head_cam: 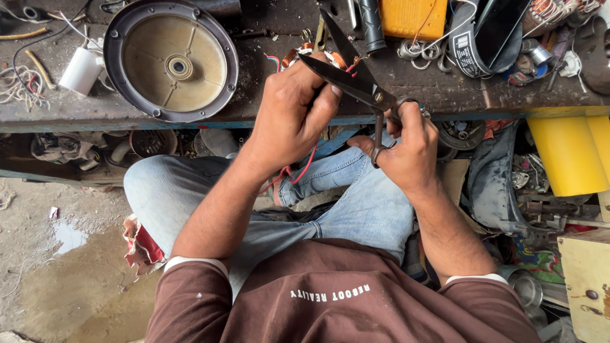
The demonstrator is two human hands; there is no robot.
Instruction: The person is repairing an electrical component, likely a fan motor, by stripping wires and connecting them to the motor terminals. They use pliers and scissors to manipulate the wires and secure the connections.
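Seen from above, sitting at a low dark workbench (76, 108) with knees in blue jeans (356, 203) under its edge. Right hand (410, 149) closed around the handles of big dark scissors (349, 76), thumb through one loop and fingers through the other; blades open in a narrow V, tips pointing up and to the left, over the bench edge. Left hand (289, 117) curled tight, gripping a small part between the blades, mostly hidden by the fingers, so cannot tell exactly what; only a bit of copper winding (295, 56) showing just above the knuckles. Red wires (298, 173) hanging down from under the left hand, across the jeans. Both hands close together, almost touching, in front of the bench edge. On the bench to the left, a round metal motor cover (170, 60) lying flat with its hollow side up and a bearing seat in the middle; just beside it, further left, a white cylinder (81, 71) with thin wires. At the top right of the bench, an orange box (413, 18), a black grip, small metal rings and more wound coils, all mixed. To the right, below the bench, a yellow container (569, 155). On the ground at the left, a wet patch (70, 238) on dusty concrete.
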